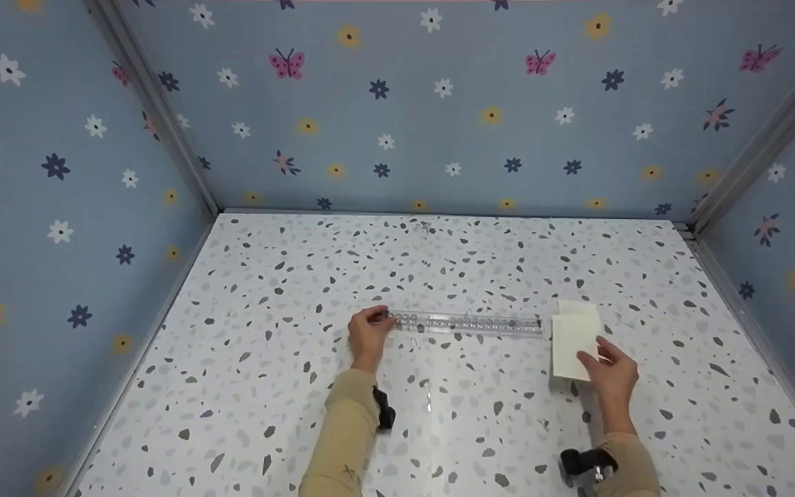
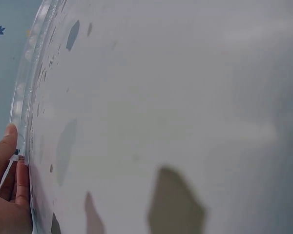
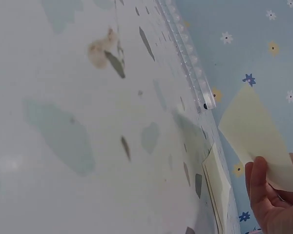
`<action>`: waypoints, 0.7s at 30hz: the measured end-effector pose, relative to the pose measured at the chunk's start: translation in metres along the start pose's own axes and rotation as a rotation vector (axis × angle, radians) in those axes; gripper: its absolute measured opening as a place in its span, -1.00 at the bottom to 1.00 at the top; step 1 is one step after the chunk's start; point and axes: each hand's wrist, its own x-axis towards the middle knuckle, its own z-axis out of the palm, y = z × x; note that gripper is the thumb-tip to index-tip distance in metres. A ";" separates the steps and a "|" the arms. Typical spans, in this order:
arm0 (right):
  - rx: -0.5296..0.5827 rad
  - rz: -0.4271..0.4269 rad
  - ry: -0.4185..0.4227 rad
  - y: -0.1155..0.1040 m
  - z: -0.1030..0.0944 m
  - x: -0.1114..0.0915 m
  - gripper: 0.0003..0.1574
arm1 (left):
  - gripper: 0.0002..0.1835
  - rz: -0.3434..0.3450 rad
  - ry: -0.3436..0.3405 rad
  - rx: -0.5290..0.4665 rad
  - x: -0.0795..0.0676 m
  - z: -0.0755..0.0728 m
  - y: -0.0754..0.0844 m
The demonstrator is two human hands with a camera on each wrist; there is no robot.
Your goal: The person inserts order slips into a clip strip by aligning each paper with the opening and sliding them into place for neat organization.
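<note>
A long clear plastic strip (image 1: 466, 324) with a row of round, bead-like shapes along it lies across the middle of the table. At its left end, my left hand (image 1: 368, 335) pinches it between thumb and fingers; a thin white sliver (image 2: 5, 176) shows by those fingers in the left wrist view. Past the strip's right end, my right hand (image 1: 611, 373) pinches a pale yellow sheet of paper (image 1: 570, 348) at its lower right corner, raised off the table. More pale yellow paper (image 3: 217, 187), layered, lies on the table below it, partly hidden in the head view.
The white speckled table (image 1: 287, 269) meets a blue flowered back wall (image 1: 411, 124), with similar panels at left and right. Black wrist straps (image 1: 384, 408) sit on both forearms. A brownish smudge (image 3: 101, 51) marks the tabletop in the right wrist view.
</note>
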 end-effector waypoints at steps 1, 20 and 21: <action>0.006 0.002 -0.008 0.000 0.000 -0.001 -0.35 | -0.72 -0.001 0.000 0.001 0.000 0.000 0.000; 0.067 0.018 -0.062 0.001 -0.001 -0.027 -0.37 | -0.73 -0.022 -0.011 0.005 0.002 -0.001 0.003; 0.066 0.023 -0.059 0.002 -0.001 -0.028 -0.37 | -0.73 -0.022 -0.013 0.003 0.001 -0.002 0.003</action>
